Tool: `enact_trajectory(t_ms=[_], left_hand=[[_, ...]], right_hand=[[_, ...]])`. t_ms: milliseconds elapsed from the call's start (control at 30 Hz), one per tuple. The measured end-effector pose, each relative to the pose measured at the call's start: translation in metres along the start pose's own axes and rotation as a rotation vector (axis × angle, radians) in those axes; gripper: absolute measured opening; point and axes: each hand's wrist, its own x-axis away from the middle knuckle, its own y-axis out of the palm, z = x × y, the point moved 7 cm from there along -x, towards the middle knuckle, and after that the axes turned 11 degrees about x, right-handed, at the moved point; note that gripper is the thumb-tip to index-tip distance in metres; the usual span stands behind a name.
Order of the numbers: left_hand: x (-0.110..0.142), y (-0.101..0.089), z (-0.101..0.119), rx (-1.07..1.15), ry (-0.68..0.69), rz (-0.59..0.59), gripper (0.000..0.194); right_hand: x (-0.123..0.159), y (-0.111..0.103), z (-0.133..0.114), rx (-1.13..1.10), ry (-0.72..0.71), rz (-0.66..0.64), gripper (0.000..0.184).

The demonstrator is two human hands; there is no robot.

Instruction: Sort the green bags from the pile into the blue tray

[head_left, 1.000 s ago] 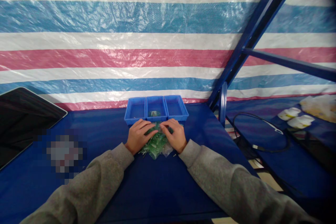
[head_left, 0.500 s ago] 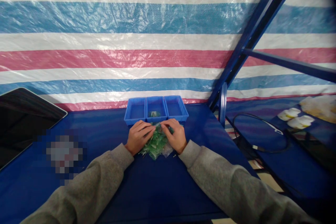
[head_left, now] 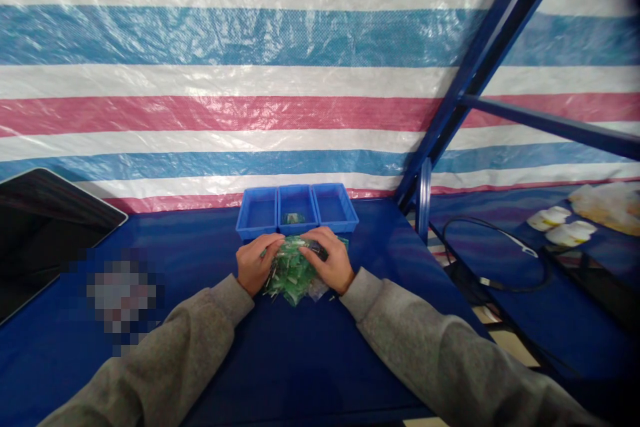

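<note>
A loose heap of green, shiny pieces and clear plastic (head_left: 295, 277) lies on the blue table in front of me, with thin pale bits sticking out at its lower left. My left hand (head_left: 256, 263) is at the heap's left side, thumb and fingers drawn together at its upper edge. My right hand (head_left: 331, 260) curls over the right side, fingertips and thumb on the green pieces and a dark gap between them. What either hand pinches is hidden among the pieces. Just behind, the middle blue bin (head_left: 297, 195) holds a small greenish piece (head_left: 293, 218).
A left bin (head_left: 257, 203) and a right bin (head_left: 335, 203) flank the middle one. A dark screen (head_left: 45, 233) and a blurred-out patch (head_left: 123, 293) lie to the left. At right are a blue frame post (head_left: 465, 80), a black cable (head_left: 500, 288) and white containers (head_left: 570, 233).
My hands have moved apart from their close pinch over the heap. The left has shifted slightly left with its fingers curled in. More of the green pieces shows between them.
</note>
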Motion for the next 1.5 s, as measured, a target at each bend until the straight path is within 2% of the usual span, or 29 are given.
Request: enact_trajectory(t_ms=[167, 367, 733, 1033, 1233, 1500], left_hand=[[0.001, 0.003, -0.005, 0.036, -0.045, -0.024, 0.016], [-0.003, 0.01, 0.001, 0.066, -0.049, -0.11, 0.033], [0.002, 0.009, -0.002, 0.037, -0.009, -0.061, 0.03], [-0.002, 0.015, 0.006, 0.048, 0.052, -0.177, 0.03], [-0.002, 0.012, 0.007, 0.048, 0.073, -0.148, 0.028], [-0.003, 0.01, 0.01, 0.052, 0.088, -0.098, 0.026]], right_hand=[[0.001, 0.0, 0.0, 0.007, 0.01, 0.008, 0.015], [0.002, 0.0, 0.002, 0.023, 0.044, 0.015, 0.017], [0.003, 0.002, 0.009, 0.073, 0.067, 0.026, 0.02], [0.004, 0.0, 0.008, 0.048, 0.037, 0.045, 0.023], [0.005, -0.001, 0.006, 0.05, 0.034, 0.052, 0.023], [0.004, 0.001, 0.008, 0.053, 0.085, 0.025, 0.013]])
